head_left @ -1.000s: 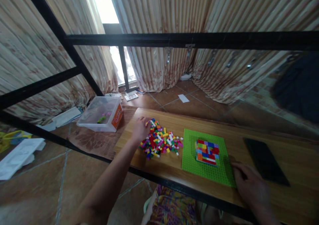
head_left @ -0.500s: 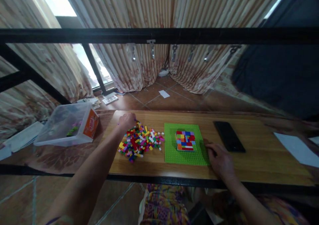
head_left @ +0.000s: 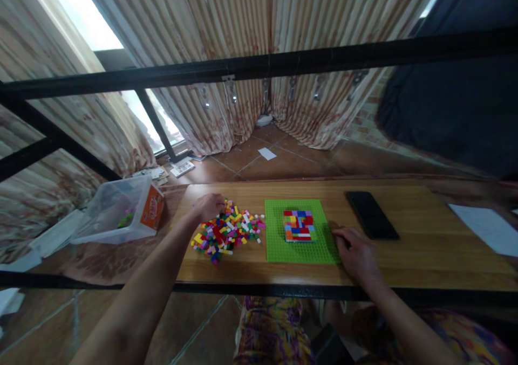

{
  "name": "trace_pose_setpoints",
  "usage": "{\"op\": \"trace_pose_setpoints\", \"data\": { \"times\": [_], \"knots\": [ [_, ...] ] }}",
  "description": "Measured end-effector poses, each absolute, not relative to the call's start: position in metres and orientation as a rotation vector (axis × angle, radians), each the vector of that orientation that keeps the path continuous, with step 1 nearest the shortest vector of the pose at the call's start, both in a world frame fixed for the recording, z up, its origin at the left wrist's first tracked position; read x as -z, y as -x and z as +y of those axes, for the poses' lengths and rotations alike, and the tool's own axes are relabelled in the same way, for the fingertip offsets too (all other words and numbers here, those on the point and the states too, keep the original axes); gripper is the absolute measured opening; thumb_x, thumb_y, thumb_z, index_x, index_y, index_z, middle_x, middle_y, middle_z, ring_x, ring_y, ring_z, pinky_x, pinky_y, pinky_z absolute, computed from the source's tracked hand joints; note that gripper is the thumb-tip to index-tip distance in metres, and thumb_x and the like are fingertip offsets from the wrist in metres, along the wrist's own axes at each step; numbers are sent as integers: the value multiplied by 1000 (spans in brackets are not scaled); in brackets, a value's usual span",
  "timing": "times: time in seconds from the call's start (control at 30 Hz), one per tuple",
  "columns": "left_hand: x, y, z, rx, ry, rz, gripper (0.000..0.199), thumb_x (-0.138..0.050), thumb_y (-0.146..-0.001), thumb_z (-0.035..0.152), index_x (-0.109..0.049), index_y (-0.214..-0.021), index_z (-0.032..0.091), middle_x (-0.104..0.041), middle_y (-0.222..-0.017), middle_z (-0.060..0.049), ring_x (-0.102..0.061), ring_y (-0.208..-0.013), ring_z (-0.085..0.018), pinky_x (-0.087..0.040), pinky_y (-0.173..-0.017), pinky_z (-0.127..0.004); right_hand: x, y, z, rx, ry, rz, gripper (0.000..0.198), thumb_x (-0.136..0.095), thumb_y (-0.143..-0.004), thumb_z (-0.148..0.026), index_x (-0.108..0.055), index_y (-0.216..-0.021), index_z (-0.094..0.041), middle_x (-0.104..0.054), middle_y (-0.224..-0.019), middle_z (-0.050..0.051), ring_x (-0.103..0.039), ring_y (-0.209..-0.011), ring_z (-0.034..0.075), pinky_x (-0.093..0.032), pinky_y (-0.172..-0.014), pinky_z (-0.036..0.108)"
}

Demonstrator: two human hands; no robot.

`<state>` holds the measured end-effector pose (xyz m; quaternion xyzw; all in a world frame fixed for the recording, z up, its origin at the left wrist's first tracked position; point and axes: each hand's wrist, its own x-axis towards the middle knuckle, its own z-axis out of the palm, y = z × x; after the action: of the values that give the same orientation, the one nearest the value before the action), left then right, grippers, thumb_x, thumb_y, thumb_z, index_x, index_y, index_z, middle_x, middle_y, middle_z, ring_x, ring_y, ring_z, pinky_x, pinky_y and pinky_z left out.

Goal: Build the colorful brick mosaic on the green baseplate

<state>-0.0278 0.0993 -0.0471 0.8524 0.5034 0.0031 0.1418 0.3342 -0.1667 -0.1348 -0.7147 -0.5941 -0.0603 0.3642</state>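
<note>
My left hand [head_left: 209,206] reaches to the far left edge of a loose heap of small toy bricks [head_left: 230,227], its fingers curled down among them. Whatever its fingertips pinch is hidden. To the right of the heap, a green studded baseplate [head_left: 275,252] lies flat on the table. On its middle sits a square block of bricks [head_left: 299,226] in red, blue, yellow, white and lilac. My right hand [head_left: 358,253] rests on the table with its fingers bent, the fingertips against the baseplate's right edge.
A black phone [head_left: 371,215] lies right of the baseplate on the wooden table [head_left: 421,246]. White paper [head_left: 481,227] is at the far right. A clear plastic box [head_left: 109,214] with an orange label stands left. A dark metal bar [head_left: 251,69] crosses beyond the table.
The camera view has tilted and shifted slightly. My left hand has moved a little right and nearer along the heap's edge. My right hand stays by the baseplate, and the brick block looks the same.
</note>
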Motion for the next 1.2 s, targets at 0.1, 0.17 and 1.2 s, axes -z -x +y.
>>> {"op": "trace_pose_setpoints", "data": {
  "times": [0.1,0.17,1.2],
  "knots": [
    [39,35,90,-59,-2452,1377,20,-50,-74,21,-69,-78,20,-69,-73,-1,-61,-71,-16,-44,-65,-23,136,-335,-167,171,1837,-1526,20,-47,-88,-25,-66,-85,-21,-69,-88,7,-64,-85,22,-51,-78,36],
    [35,38,83,-101,-2446,1337,21,-49,-75,20,-70,-79,19,-70,-75,-1,-62,-73,-16,-45,-67,-23,137,-335,-167,183,1849,-1516,20,-47,-88,-27,-66,-85,-21,-69,-89,7,-64,-85,22,-51,-78,36],
    [97,137,-41,-900,-1811,1828,30,-54,-81,27,-65,-107,16,-71,-94,-8,-66,-84,-19,-53,-79,-32,153,-352,-172,230,1942,-1601,33,-40,-88,-44,-65,-90,-22,-69,-97,9,-66,-87,26,-52,-80,39]
  ]
}}
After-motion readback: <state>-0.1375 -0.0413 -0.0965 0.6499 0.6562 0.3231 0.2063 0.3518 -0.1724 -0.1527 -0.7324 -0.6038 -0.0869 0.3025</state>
